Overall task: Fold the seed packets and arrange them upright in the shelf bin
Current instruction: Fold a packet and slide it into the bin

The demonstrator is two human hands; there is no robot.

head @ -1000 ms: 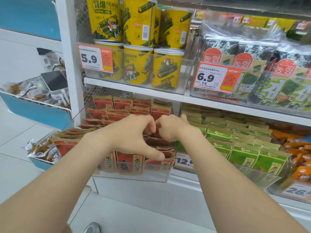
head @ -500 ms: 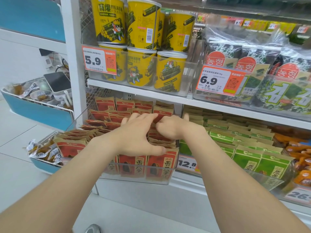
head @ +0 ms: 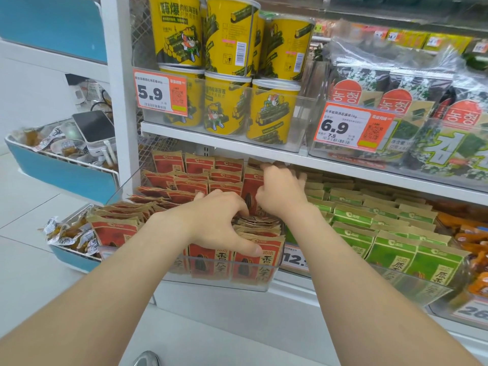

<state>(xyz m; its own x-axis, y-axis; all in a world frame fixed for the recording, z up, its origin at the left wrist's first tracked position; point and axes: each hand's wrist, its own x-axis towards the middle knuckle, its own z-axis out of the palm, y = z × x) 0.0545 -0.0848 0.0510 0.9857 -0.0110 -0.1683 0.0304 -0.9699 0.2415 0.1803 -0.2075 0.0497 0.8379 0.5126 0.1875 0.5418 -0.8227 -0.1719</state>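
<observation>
1. Red-and-kraft seed packets (head: 211,180) fill the clear shelf bin (head: 224,282) on the lower shelf, at about 12 o'clock from me; the back rows stand upright, the middle ones lie slumped.
2. My left hand (head: 219,220) rests palm-down on the packets in the middle of the bin, fingers (head: 239,210) curled down among them and thumb stretched onto the front row; whether they grip one I cannot tell.
3. My right hand (head: 282,191), just beside it at 1 o'clock, pinches one upright packet (head: 250,186) by its top edge.
4. Green packets (head: 396,249) sit in the neighbouring bin at 2 o'clock.
5. Yellow tubs (head: 272,112) stand on the shelf above.
</observation>
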